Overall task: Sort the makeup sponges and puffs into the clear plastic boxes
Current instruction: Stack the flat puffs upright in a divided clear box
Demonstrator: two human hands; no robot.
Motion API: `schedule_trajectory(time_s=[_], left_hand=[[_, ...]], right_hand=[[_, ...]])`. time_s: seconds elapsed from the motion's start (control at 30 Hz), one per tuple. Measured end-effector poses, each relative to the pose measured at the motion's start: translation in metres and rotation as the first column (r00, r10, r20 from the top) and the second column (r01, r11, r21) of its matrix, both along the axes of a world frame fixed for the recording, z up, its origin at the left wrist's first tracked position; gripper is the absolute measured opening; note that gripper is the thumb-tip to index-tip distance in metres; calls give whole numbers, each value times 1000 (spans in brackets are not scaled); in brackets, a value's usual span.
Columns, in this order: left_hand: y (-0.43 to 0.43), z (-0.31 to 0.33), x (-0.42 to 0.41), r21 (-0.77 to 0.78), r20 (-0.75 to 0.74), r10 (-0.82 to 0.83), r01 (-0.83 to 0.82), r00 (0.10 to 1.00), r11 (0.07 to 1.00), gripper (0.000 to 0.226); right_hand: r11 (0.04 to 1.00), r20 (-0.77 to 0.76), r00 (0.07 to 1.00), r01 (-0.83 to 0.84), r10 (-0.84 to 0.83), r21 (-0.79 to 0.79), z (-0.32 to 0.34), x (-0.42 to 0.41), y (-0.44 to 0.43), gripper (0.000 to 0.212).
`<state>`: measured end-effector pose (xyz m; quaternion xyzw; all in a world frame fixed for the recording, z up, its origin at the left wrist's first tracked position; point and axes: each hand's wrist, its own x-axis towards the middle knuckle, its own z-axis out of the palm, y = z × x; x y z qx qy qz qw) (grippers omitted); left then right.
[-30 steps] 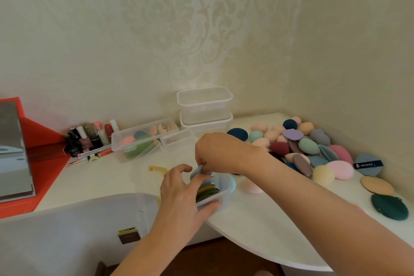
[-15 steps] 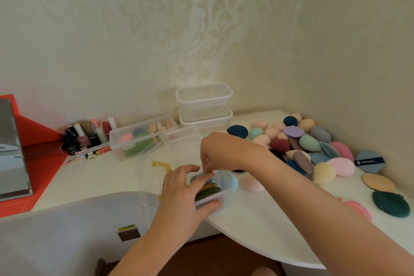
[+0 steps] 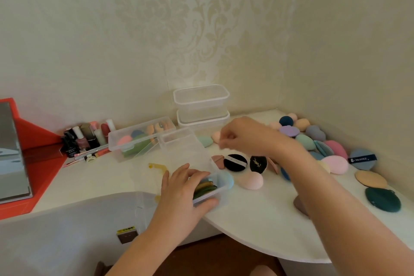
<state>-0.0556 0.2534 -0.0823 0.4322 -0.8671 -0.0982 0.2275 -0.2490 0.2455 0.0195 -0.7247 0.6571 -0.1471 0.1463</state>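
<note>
White table [image 3: 251, 226] set in a corner of patterned wall. Left hand [image 3: 183, 190]: grips the near box [image 3: 221, 188] at the table's front edge, thumb on the near wall, fingers curled over the far rim. Near box contents: green and yellow puffs [image 3: 205, 188], packed together. Right hand [image 3: 242, 135]: raised above the table beyond the near box, fingers curled inward and blurred; whether they pinch anything cannot be told. Two black puffs [image 3: 235, 162] lie side by side beneath it, with a pink sponge [image 3: 251, 180] just right of the near box. Long box [image 3: 116, 150], back left: holds pink, green and orange sponges. Stacked boxes [image 3: 201, 105], two, stand against the wall. Loose pile [image 3: 313, 141] of sponges and puffs fills the right corner; a tan puff [image 3: 370, 179] and a dark green puff [image 3: 382, 199] lie in front of it, near each other. Bottles [image 3: 83, 139] stand left of the long box.
</note>
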Motion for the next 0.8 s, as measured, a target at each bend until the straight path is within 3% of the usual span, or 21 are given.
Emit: schedule_trajectory(time_s=[0.1,0.2,0.27,0.33,0.37,0.43,0.5,0.8], left_hand=[[1,9,-4,54,62,-15,12,998,998,50],[2,12,-10,29,126,8,-12,992,1000,48],[4,13,-13,-5,159,28,-27,987,1000,48],[4,12,-14,-49,181,33,-25,983,998,48],[4,11,-15,-70,193,37,-24,980,997,49],[7,8,-15,-121,201,50,-26,978,992,49],[7,5,-15,-163,212,61,-26,975,986,47],[10,6,-13,-148,203,50,-19,978,989,58]], right_hand=[[966,-146,955,259,-258,-9,4,-47,3,25],[865,-298,824,501,-483,-17,-3,-95,14,25],[805,-339,758,594,-557,5,-11,-118,25,28],[773,-387,723,633,-572,40,-21,-133,31,12],[769,-396,722,637,-567,61,-29,-138,33,16],[742,-346,725,661,-595,109,-45,-146,34,40],[735,-240,732,671,-637,94,-59,-151,36,52],[669,-141,691,722,-708,175,-64,-154,30,65]])
